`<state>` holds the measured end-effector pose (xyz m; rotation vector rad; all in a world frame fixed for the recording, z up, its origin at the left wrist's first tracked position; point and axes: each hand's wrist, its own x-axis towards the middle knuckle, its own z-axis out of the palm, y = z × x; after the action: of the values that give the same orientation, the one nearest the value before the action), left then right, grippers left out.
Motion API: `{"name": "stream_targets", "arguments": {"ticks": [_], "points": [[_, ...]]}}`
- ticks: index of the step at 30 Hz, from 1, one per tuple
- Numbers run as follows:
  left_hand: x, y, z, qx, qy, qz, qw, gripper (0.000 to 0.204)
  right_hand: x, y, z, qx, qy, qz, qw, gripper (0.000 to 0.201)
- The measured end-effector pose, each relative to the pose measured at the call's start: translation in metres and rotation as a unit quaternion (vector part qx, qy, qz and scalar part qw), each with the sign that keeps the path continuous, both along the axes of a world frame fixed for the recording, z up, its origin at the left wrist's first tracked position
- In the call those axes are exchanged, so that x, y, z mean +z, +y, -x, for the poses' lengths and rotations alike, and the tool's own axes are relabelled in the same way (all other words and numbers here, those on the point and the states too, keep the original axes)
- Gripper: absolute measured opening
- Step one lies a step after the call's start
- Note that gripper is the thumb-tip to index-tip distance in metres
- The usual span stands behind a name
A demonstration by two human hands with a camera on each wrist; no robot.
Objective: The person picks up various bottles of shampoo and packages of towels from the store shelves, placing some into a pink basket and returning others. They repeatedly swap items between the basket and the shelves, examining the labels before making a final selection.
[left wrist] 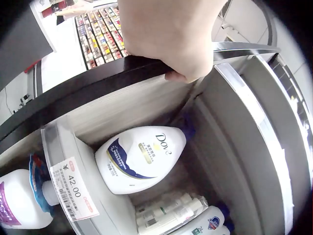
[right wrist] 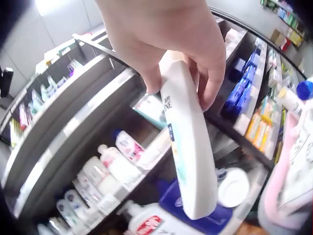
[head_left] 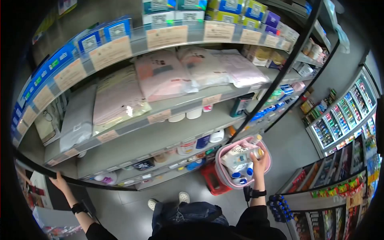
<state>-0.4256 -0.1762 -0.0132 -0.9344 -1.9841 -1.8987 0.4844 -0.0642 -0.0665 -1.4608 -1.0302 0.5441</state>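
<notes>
My right hand point(head_left: 260, 163) point(right wrist: 168, 34) pinches a pale bottle point(right wrist: 188, 142) by its capped end. In the head view the bottle lies tilted over a pink-rimmed basket point(head_left: 267, 162), which holds a white pack and several blue-capped bottles point(head_left: 240, 181). In the right wrist view it hangs down from the fingers, white with a blue and green label. My left hand point(head_left: 62, 185) point(left wrist: 168, 34) grips the black shelf frame point(left wrist: 93, 83) at the shelf's left end. Below that hand, a white Dove bottle point(left wrist: 142, 156) leans on its side in the left wrist view.
Bagged pink textiles point(head_left: 162, 74) fill the middle shelf, with blue boxes point(head_left: 89, 42) above. A red basket point(head_left: 210, 178) stands beside the pink one. A snack rack point(head_left: 332, 196) rises at right, and a drinks cooler point(head_left: 344, 116) stands farther back.
</notes>
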Motion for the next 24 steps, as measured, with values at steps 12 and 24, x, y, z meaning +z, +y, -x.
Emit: {"name": "stream_targets", "arguments": {"ticks": [12, 24], "points": [[0.018, 0.010, -0.035, 0.003, -0.011, -0.016, 1.000, 0.044, 0.062, 0.017, 0.094, 0.186, 0.317, -0.017, 0.930, 0.042], [0.025, 0.014, -0.056, 0.016, -0.008, -0.015, 1.000, 0.050, 0.109, 0.054, 0.163, 0.265, 0.306, -0.076, 0.911, 0.041]]}}
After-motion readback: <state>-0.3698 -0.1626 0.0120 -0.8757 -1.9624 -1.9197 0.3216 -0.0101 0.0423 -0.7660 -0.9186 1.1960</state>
